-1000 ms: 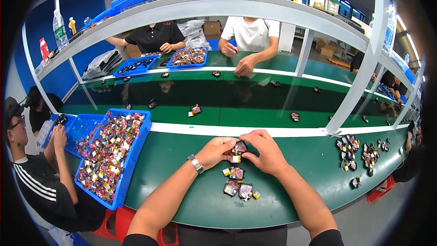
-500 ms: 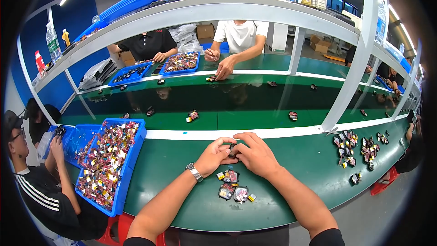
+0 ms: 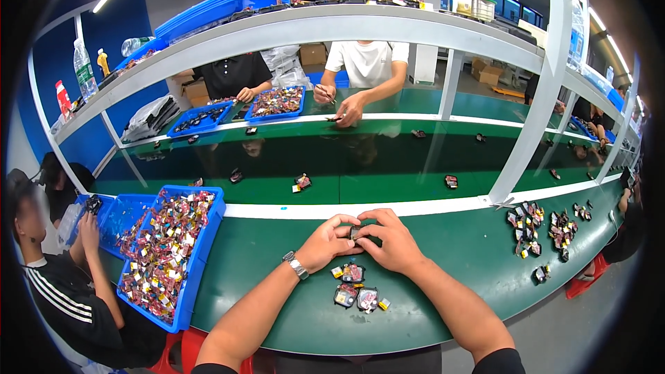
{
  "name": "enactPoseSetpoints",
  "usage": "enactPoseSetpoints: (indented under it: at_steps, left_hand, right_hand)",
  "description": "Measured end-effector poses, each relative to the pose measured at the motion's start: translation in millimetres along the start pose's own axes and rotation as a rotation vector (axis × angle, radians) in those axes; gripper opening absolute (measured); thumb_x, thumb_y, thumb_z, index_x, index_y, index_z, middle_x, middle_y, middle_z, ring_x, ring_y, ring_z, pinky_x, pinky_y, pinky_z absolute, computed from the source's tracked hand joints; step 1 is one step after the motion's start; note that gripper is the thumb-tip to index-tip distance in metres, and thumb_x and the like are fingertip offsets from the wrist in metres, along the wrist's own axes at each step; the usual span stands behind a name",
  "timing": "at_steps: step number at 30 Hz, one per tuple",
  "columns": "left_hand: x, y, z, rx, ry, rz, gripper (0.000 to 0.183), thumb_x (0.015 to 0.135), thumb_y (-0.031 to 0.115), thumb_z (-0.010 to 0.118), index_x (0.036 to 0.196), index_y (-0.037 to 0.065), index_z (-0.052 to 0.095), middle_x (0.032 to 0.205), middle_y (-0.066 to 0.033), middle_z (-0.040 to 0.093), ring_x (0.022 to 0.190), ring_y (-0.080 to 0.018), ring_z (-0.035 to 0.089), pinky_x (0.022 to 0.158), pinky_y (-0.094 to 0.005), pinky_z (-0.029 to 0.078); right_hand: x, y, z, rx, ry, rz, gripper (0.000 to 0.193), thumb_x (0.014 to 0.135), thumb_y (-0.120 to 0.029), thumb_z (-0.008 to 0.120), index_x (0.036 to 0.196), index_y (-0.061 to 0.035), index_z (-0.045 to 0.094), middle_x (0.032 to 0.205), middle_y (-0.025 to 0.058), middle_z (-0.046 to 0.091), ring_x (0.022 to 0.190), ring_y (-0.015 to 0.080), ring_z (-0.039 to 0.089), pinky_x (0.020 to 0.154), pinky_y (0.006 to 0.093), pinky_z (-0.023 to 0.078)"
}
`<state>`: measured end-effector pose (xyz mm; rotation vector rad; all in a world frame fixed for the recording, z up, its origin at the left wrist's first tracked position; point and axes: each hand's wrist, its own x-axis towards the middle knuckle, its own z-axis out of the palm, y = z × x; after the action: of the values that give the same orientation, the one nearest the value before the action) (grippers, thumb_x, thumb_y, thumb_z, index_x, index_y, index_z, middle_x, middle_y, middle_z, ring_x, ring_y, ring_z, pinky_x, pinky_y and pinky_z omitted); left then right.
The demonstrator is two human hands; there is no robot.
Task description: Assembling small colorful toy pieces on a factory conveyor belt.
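My left hand (image 3: 325, 245), with a metal watch at its wrist, and my right hand (image 3: 393, 241) meet above the green tabletop. Between their fingertips they pinch a small dark plastic casing (image 3: 355, 231), partly covered by the fingers. Just below my hands lie three small black-framed electronic assemblies: one at the top (image 3: 352, 272), one at the lower left (image 3: 345, 296) and one at the lower right (image 3: 367, 299). Reddish parts and yellow-and-white pieces show on them.
At left stands a blue tray (image 3: 202, 253) heaped with small parts, beside a co-worker (image 3: 66, 284). Clusters of assemblies (image 3: 526, 227) lie at right. Ahead, a green belt (image 3: 395, 183) carries scattered assemblies under a white shelf frame (image 3: 530, 114). Two people work across it.
My hands stay together, the dark casing still between their fingertips and now showing more. The view has shifted slightly. Across the belt, the person in white has moved their hands.
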<state>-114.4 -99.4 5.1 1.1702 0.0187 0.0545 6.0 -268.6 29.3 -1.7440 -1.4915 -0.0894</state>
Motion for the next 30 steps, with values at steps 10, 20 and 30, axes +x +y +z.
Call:
enactPoseSetpoints:
  at_steps: [10, 20, 30]
  left_hand:
    - [-0.8, 0.0, 0.8, 0.040, 0.008, -0.020, 0.034, 0.098, -0.001, 0.050, 0.129, 0.006, 0.042, 0.122, -0.0136, 0.059, 0.114, -0.0217, 0.061, 0.103, -0.0400, 0.051]
    - [-0.1, -1.0, -0.6, 0.007, 0.042, -0.022, 0.029, 0.099, 0.005, 0.051, 0.128, 0.009, 0.045, 0.119, -0.0107, 0.061, 0.110, -0.0197, 0.062, 0.098, -0.0391, 0.053]
    - [0.5, -5.3, -3.8, -0.031, 0.060, -0.007, 0.027, 0.099, 0.008, 0.052, 0.126, 0.009, 0.047, 0.116, -0.0094, 0.061, 0.108, -0.0186, 0.063, 0.093, -0.0354, 0.055]
  right_hand:
    - [-1.2, 2.9, 0.3, 0.070, -0.037, 0.021, 0.009, 0.081, -0.013, 0.069, 0.087, -0.0067, 0.071, 0.122, 0.0082, 0.061, 0.119, 0.0294, 0.052, 0.100, 0.0400, 0.045]
    - [-4.0, -3.0, 11.3, 0.103, 0.074, 0.091, 0.009, 0.079, -0.011, 0.073, 0.089, -0.0082, 0.073, 0.118, 0.0067, 0.063, 0.114, 0.0277, 0.055, 0.096, 0.0390, 0.046]
    - [-7.3, -3.7, 20.8, 0.072, 0.156, 0.070, 0.013, 0.080, -0.009, 0.072, 0.092, -0.0070, 0.073, 0.115, 0.0051, 0.064, 0.111, 0.0272, 0.056, 0.092, 0.0380, 0.049]
